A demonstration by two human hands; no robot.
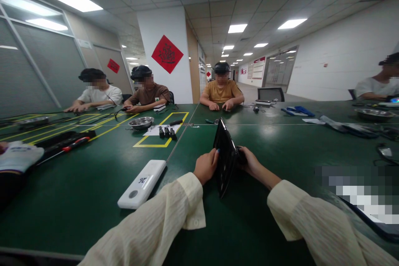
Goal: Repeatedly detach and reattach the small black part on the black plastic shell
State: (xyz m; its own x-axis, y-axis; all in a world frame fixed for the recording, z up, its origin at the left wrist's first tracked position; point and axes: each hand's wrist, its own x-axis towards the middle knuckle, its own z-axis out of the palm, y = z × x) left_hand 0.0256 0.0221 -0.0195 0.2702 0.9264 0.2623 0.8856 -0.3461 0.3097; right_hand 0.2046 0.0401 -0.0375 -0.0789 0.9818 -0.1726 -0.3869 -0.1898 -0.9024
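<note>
A thin, glossy black panel (226, 158), like a tablet or cover, stands on edge above the green table in front of me. My left hand (207, 165) grips its left side, with the thumb pressed against the face turned toward me. On the other side, my right hand (248, 161) has its fingers curled at the panel's right edge around a dark part. That part is half hidden, so I cannot tell whether it belongs to the panel. Left of my left forearm lies a white power bank (143, 183) marked 26.
The green table (102, 178) carries a metal bowl (141, 123), small black clips (167, 132) on white paper, and a red-handled screwdriver (75, 144). Blue gloves (298, 111) lie at the far right, and a blurred-out device (368, 199) sits near right. Several people sit around the table.
</note>
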